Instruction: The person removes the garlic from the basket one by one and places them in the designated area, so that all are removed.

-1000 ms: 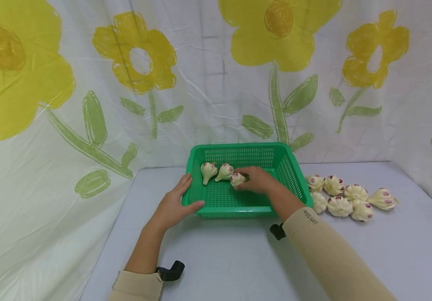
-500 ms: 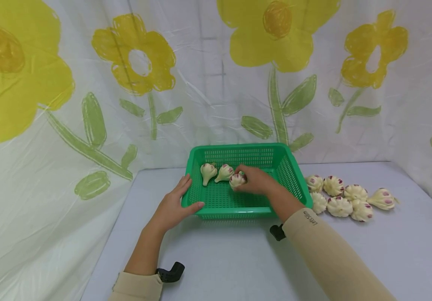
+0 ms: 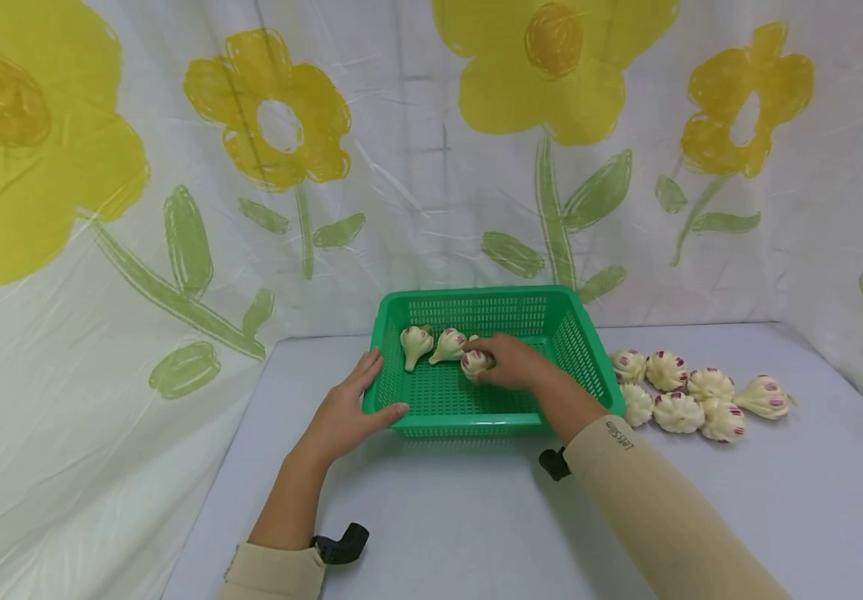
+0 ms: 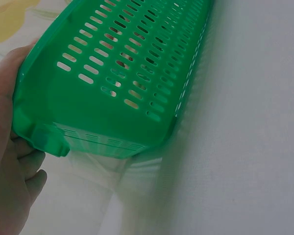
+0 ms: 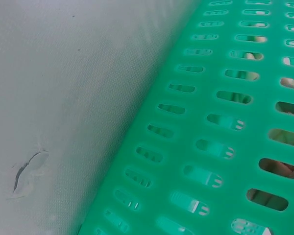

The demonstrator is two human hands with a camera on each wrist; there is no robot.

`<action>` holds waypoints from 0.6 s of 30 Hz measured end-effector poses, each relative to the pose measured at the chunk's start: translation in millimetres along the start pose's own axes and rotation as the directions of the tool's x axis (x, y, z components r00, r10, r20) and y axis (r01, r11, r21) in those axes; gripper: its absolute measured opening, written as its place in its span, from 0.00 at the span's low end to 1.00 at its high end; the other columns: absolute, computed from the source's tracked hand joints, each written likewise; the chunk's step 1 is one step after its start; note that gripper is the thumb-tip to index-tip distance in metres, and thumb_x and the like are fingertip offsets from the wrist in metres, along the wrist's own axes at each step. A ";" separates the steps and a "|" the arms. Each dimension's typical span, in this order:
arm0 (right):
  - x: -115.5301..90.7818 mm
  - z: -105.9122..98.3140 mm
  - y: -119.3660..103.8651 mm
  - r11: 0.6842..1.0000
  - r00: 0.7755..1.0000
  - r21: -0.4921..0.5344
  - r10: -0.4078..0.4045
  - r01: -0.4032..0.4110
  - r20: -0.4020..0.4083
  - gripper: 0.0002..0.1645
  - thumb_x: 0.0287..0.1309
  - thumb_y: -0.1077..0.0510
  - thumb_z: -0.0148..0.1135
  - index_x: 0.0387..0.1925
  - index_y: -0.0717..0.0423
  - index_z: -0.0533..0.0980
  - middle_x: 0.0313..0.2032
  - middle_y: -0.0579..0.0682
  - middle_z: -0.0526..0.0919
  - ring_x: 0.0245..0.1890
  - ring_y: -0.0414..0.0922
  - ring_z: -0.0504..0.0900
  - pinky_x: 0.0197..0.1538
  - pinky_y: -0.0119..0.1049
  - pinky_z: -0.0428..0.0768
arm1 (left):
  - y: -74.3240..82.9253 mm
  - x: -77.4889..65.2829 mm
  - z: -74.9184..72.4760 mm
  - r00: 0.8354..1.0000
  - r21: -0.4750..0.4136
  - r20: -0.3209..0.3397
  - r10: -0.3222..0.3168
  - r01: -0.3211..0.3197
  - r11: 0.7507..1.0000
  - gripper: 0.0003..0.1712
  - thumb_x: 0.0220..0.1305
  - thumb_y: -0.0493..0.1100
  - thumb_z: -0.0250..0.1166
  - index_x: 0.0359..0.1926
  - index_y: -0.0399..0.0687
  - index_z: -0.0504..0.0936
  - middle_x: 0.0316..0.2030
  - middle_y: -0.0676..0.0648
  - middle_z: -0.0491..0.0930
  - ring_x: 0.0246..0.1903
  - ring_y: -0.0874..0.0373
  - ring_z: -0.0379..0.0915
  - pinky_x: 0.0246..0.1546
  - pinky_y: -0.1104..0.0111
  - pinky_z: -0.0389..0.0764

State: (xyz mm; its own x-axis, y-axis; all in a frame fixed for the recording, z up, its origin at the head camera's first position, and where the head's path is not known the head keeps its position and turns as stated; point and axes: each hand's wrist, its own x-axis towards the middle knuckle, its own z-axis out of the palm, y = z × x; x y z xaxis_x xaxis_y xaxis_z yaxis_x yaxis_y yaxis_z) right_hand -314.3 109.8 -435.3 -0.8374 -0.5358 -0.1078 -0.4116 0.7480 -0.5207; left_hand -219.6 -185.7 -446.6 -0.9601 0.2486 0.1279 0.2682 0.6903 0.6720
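Observation:
In the head view, a green plastic basket (image 3: 469, 419) stands on the table. My left hand (image 3: 344, 412) holds its near left corner, thumb over the front rim and fingers along the left side. The left wrist view shows those fingers (image 4: 32, 164) below the rim. Inside the basket my right hand (image 3: 515, 362) grips a purple-streaked garlic bulb (image 3: 474, 364), partly hidden by the fingers. Two more garlic bulbs lie to its left, one beside it (image 3: 449, 345) and another farther left (image 3: 416, 347). In the right wrist view the basket wall (image 5: 186, 132) mostly hides that hand.
Several garlic bulbs (image 3: 679, 412) lie close together on the white tabletop (image 3: 461, 517), just right of the basket. A curtain (image 3: 401, 200) with yellow flowers hangs behind the table.
The garlic bulb in my right hand has shifted and turned slightly at about the same spot, with the fingers moving a little on it. The left hand and basket stay put.

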 end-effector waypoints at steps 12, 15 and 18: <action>0.6 -1.2 -5.4 1.000 0.982 0.024 -0.012 0.017 -0.188 0.41 0.54 0.43 0.72 0.67 0.52 0.71 0.47 0.52 0.80 0.40 0.45 0.76 0.39 0.41 0.76 | -1.1 0.0 1.1 1.000 0.008 -0.006 0.000 0.000 1.000 0.57 0.57 0.70 0.65 0.77 0.50 0.53 0.78 0.53 0.45 0.77 0.50 0.41 0.70 0.44 0.57; -0.7 -1.8 -6.8 1.000 0.967 -0.006 -0.026 0.025 -0.253 0.43 0.54 0.39 0.71 0.68 0.52 0.71 0.42 0.49 0.81 0.37 0.44 0.76 0.38 0.41 0.75 | -1.4 0.0 1.5 1.000 0.011 -0.005 -0.004 0.004 1.000 0.57 0.57 0.71 0.65 0.77 0.50 0.53 0.78 0.53 0.45 0.77 0.51 0.41 0.70 0.44 0.57; -2.6 -1.5 -8.3 0.999 0.943 -0.028 -0.043 0.036 -0.331 0.43 0.54 0.37 0.70 0.67 0.52 0.72 0.39 0.48 0.81 0.35 0.43 0.76 0.36 0.40 0.75 | -1.3 -0.1 1.6 1.000 0.007 -0.005 -0.010 0.010 1.000 0.57 0.56 0.71 0.65 0.77 0.50 0.53 0.78 0.53 0.45 0.77 0.51 0.41 0.71 0.44 0.57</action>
State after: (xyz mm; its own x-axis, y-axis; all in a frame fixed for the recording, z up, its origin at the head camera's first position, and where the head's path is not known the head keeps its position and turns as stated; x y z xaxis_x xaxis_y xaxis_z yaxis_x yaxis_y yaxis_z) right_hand -309.2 105.6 -429.4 -0.8906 -0.4078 0.2011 -0.4513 0.7387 -0.5007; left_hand -219.7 -185.5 -448.7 -0.9631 0.2383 0.1253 0.2594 0.6972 0.6683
